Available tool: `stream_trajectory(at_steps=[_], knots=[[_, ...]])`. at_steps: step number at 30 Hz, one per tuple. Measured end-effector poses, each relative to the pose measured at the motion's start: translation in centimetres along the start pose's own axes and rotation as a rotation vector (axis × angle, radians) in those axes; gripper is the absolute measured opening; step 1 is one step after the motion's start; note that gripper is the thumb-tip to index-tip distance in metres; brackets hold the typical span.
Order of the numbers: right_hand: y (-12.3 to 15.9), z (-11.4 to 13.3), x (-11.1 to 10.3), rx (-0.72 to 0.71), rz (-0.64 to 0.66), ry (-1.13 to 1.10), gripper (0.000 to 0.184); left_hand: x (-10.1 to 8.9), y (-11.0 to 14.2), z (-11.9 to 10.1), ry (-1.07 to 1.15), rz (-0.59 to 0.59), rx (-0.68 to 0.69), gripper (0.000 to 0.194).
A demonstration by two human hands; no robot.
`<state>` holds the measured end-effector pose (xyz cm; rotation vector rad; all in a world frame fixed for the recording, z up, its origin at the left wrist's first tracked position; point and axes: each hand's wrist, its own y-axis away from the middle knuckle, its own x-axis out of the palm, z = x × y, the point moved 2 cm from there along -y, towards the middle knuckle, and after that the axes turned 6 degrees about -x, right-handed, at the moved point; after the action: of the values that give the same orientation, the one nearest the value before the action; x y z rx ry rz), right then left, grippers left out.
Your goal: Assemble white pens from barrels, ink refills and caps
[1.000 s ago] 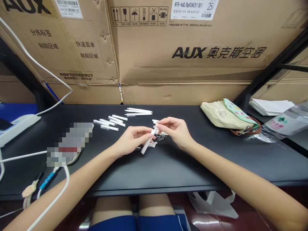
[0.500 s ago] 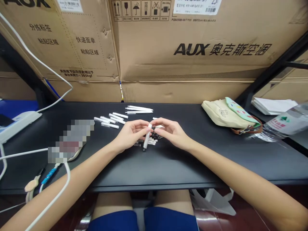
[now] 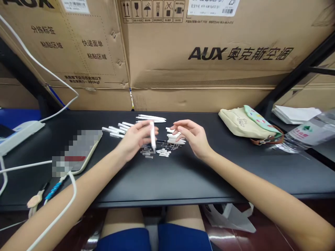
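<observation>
Head view, the only one. Left hand (image 3: 135, 138) is closed around a white plastic pen barrel (image 3: 153, 136), which stands near upright, lower end down, just above the loose parts. Motion blur there, so the exact finger placement is hard to call. Right hand (image 3: 194, 135) is open, fingers loosely spread, gripping nothing, just beside a small heap of white pen pieces (image 3: 176, 136).

Between the hands lie clear thin tubes (image 3: 148, 152), small white plastic pieces (image 3: 163, 152) and fine dark metal bits (image 3: 164, 143), all on the black tabletop (image 3: 183, 177). Barrel looks light, stiff and smooth, maybe a bit slippery; best taken around its middle with the fingertips. Tubes and metal bits look tiny and easily rolled or scattered, so a pinch at the ends suits them.

Farther back, a group of white pens (image 3: 150, 118) lies side by side, with a second group (image 3: 115, 130) to the left. Left of those sits a pixelated flat object (image 3: 78, 150), with a white cable (image 3: 44, 66) and a power strip (image 3: 21, 134) beyond. To the right are a canvas pouch (image 3: 242, 122) and a plastic water bottle (image 3: 311, 134). AUX cardboard cartons (image 3: 204, 69) stand behind the table.
</observation>
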<state>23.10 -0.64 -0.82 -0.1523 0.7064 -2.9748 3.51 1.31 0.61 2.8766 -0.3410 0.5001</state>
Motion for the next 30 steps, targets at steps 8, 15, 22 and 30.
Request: stream_trajectory(at_steps=[8, 15, 22, 30], knots=[[-0.4, 0.0, -0.4, -0.004, -0.118, 0.039, 0.022, -1.4, 0.0, -1.6, 0.108, -0.238, 0.252, 0.008], [-0.1, -0.4, -0.2, -0.158, 0.058, 0.421, 0.013, 0.7, 1.9, 0.0, -0.431, 0.198, 0.287, 0.032], [0.2, -0.9, 0.1, -0.358, 0.301, 0.754, 0.008, 0.5, 1.5, -0.4, -0.310, 0.182, 0.244, 0.030], [0.2, -1.3, 0.2, -0.359, 0.295, 0.769, 0.009, -2.3, -0.4, -1.4, 0.313, -0.382, 0.212, 0.009]])
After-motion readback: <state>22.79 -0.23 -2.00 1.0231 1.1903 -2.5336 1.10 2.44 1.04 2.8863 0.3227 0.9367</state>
